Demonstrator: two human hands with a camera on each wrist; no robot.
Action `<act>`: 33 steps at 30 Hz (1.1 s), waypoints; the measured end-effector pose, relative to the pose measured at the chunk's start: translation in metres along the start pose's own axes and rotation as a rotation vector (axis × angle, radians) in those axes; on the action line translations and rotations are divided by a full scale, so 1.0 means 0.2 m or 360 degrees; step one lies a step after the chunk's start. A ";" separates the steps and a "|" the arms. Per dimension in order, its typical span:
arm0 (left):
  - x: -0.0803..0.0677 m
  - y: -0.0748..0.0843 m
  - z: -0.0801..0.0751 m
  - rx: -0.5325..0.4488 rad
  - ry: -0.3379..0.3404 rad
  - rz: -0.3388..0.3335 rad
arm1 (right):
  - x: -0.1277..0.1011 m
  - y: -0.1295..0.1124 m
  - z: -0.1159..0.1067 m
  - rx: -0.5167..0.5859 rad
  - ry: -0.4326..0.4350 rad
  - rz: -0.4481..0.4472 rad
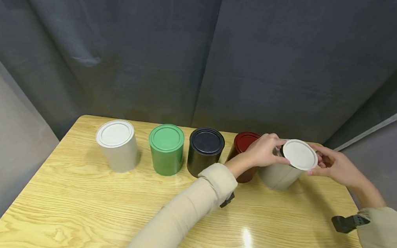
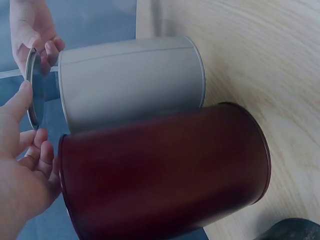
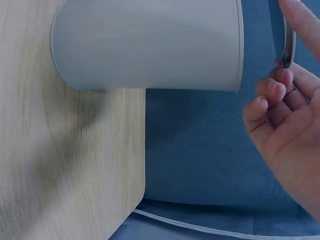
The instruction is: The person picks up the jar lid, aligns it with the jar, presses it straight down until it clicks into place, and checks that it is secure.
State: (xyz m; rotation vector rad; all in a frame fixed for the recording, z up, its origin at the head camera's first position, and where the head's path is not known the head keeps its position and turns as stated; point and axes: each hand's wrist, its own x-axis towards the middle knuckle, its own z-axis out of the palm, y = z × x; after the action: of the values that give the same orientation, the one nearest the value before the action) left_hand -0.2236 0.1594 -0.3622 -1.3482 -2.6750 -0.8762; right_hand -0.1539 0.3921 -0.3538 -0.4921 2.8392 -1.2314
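Both hands hold a pale grey round lid (image 1: 300,154) just above the open grey can (image 1: 279,175) at the right end of a row of cans. My left hand (image 1: 270,150) pinches the lid's left rim and reaches across the dark red can (image 1: 243,141). My right hand (image 1: 322,162) pinches the right rim. In the left wrist view the lid (image 2: 31,87) stands a small gap off the grey can (image 2: 130,82), beside the red can (image 2: 165,170). The right wrist view shows the grey can (image 3: 150,45), the lid's edge (image 3: 288,45) and curled fingers (image 3: 272,95).
Further left along the wooden table (image 1: 106,210) stand a black can (image 1: 204,152), a green can (image 1: 166,148) and a white can (image 1: 116,144), all lidded. Grey curtains close in the back and sides. The grey can stands near the table's right rear corner.
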 end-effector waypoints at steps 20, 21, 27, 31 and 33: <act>0.08 -0.04 0.04 0.0154 -0.0119 -0.0216 | 0.09 0.09 -0.04 -0.0157 -0.0158 0.0239; 0.08 -0.04 0.04 0.0174 -0.0135 -0.0242 | 0.10 0.09 -0.04 -0.0142 -0.0171 0.0252; 0.08 -0.03 0.02 0.0260 -0.0196 -0.0322 | 0.12 0.12 -0.03 -0.0055 -0.0231 0.0281; 0.09 -0.03 0.02 0.0287 -0.0251 -0.0329 | 0.13 0.13 -0.02 -0.0006 -0.0267 0.0317; 0.10 -0.03 0.01 0.0291 -0.0271 -0.0331 | 0.13 0.13 -0.02 0.0010 -0.0286 0.0328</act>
State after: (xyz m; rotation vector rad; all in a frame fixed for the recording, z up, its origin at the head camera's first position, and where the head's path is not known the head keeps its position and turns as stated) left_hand -0.2399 0.1721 -0.3624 -1.1721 -2.9804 -0.5312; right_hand -0.1861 0.4050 -0.3673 -0.2847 2.6560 -1.0999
